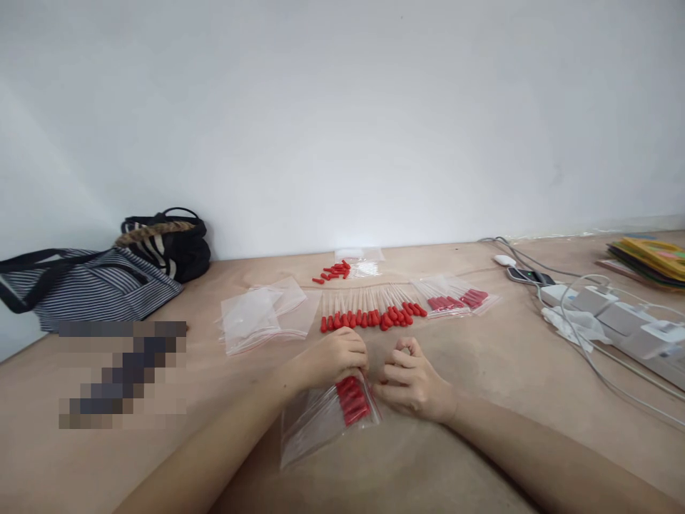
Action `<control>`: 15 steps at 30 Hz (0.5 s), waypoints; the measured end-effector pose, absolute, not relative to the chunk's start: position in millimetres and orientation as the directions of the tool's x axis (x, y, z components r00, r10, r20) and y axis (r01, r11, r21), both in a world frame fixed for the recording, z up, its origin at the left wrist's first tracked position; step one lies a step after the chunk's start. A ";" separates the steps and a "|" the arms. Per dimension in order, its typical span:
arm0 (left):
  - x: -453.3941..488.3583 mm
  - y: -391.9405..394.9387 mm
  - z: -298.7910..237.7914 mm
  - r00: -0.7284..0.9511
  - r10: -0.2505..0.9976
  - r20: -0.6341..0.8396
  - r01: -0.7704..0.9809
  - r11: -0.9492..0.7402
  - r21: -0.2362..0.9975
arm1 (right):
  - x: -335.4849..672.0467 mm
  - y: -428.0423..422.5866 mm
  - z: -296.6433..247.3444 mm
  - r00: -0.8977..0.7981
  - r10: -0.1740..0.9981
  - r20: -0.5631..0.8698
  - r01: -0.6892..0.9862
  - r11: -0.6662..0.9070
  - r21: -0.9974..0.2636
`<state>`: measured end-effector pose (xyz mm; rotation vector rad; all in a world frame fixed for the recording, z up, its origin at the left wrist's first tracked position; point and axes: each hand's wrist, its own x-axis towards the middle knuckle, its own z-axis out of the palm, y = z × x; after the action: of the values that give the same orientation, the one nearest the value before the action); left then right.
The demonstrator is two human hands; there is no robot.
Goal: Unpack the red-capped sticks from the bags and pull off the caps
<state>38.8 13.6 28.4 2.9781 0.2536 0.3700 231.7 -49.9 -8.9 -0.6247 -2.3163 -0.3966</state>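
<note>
A clear zip bag (313, 425) lies slanted in front of me, holding several droppers whose red bulbs (353, 401) sit close to its zip end. My left hand (340, 353) is closed on the far corner of that end, its thumb mostly hidden. At the right edge of the same bag, my right hand (412, 382) has its fingers curled, with the fingertips against the zip edge; the exact grip is partly hidden. Just beyond both hands, a row of droppers (369, 310) with red bulbs and slender pale stems lies on the table.
Flat zip bags (257, 318) are stacked left of the row. Filled bags (454, 296) lie to its right, loose red bulbs (335, 271) behind. Chargers and cables (615, 314) occupy the right side, near yellow sheets (653, 260). A striped bag (107, 285) and black bag (179, 246) stand left.
</note>
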 end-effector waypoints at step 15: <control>38.4 7.1 19.9 0.912 0.125 0.391 0.110 -0.992 0.061 | 230.1 -50.3 -2.2 -0.564 0.353 0.746 0.545 0.838 0.016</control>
<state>38.4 7.1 19.9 3.0351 0.1862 0.6237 230.1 -50.3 -2.2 -0.6511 -2.2259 -0.3132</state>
